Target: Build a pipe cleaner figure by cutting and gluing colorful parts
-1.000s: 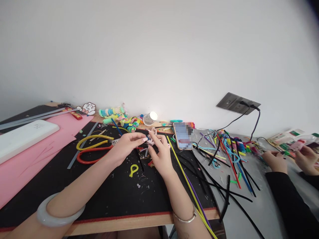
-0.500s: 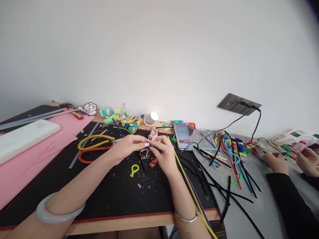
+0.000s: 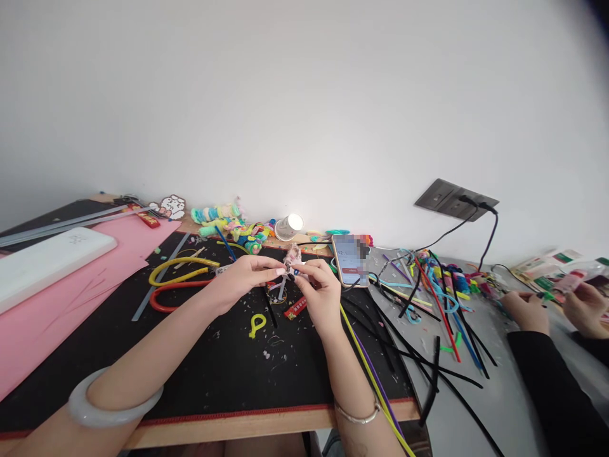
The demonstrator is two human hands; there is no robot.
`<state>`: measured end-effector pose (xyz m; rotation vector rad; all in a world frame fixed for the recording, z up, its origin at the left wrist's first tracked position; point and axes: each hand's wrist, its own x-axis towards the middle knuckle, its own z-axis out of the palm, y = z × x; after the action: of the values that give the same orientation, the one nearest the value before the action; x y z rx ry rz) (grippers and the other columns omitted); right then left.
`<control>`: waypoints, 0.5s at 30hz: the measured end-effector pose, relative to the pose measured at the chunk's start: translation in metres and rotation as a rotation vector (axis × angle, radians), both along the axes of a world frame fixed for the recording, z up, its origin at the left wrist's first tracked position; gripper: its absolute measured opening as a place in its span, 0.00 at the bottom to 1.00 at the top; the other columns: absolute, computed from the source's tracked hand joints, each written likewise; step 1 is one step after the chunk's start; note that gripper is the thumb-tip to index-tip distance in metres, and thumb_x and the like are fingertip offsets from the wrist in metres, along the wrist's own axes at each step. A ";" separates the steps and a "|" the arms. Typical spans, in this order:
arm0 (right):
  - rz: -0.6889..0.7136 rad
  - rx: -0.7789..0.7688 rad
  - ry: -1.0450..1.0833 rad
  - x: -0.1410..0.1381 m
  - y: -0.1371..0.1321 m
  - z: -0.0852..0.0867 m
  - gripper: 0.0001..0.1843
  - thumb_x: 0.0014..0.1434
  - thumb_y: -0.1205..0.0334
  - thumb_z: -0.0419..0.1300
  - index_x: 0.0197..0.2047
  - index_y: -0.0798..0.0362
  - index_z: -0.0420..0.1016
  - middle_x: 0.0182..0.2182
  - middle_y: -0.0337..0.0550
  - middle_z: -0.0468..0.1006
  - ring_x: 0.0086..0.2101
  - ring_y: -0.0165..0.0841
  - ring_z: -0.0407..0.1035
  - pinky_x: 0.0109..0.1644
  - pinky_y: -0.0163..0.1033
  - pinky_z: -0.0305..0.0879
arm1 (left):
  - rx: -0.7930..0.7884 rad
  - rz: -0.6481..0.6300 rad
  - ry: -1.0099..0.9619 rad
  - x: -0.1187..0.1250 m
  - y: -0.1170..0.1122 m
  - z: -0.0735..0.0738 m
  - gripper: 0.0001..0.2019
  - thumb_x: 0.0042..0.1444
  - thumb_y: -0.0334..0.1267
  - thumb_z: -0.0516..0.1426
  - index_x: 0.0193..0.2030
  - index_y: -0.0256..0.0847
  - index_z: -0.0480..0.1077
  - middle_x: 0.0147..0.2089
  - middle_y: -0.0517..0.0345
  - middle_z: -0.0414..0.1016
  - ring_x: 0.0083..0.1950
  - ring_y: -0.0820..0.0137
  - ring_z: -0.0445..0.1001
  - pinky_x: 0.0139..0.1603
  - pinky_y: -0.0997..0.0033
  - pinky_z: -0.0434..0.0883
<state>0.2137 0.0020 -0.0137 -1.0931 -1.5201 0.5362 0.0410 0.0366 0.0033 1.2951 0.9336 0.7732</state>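
Note:
My left hand [image 3: 240,279] and my right hand [image 3: 320,289] meet over the black mat [image 3: 200,362], fingertips pinched together on a small pink and black craft piece [image 3: 288,270]. A thin stem hangs from it toward the mat. Just below lie a small yellow looped pipe cleaner [image 3: 255,325] and a little red piece [image 3: 295,308]. A pale bangle is on my left forearm, a thin bracelet on my right wrist.
Yellow and red loops [image 3: 178,279] lie left on the mat, beside pink paper [image 3: 57,304] and a white case [image 3: 45,257]. A phone [image 3: 349,260] and a lit cup [image 3: 288,225] sit behind. Loose pipe cleaners [image 3: 428,304] sprawl right, where another person's hands [image 3: 552,304] work.
My right hand has shifted slightly right and up, turning the small piece between the fingertips. The left hand has stayed nearly in place.

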 end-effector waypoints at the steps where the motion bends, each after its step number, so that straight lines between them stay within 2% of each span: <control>1: -0.003 -0.001 0.013 0.000 0.000 0.000 0.12 0.53 0.70 0.60 0.39 0.48 0.79 0.33 0.39 0.70 0.32 0.28 0.64 0.35 0.34 0.61 | 0.001 0.000 0.004 0.000 0.000 0.000 0.18 0.46 0.48 0.62 0.43 0.41 0.76 0.43 0.54 0.76 0.46 0.65 0.69 0.47 0.67 0.64; 7: -0.013 -0.003 0.045 0.000 0.001 0.001 0.11 0.52 0.70 0.61 0.38 0.47 0.79 0.31 0.38 0.70 0.29 0.26 0.61 0.31 0.33 0.57 | 0.016 -0.006 -0.006 0.000 0.000 -0.001 0.19 0.47 0.47 0.62 0.45 0.40 0.75 0.44 0.53 0.76 0.47 0.65 0.69 0.49 0.65 0.63; 15: 0.006 -0.010 0.054 -0.002 0.001 -0.002 0.10 0.53 0.68 0.61 0.38 0.48 0.79 0.32 0.40 0.72 0.28 0.27 0.61 0.30 0.34 0.58 | -0.072 -0.067 -0.146 0.004 -0.003 -0.003 0.14 0.49 0.46 0.61 0.38 0.39 0.76 0.37 0.55 0.77 0.43 0.68 0.73 0.50 0.67 0.68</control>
<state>0.2118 0.0031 -0.0160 -1.0742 -1.4761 0.5740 0.0445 0.0339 0.0006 1.1847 0.7902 0.7643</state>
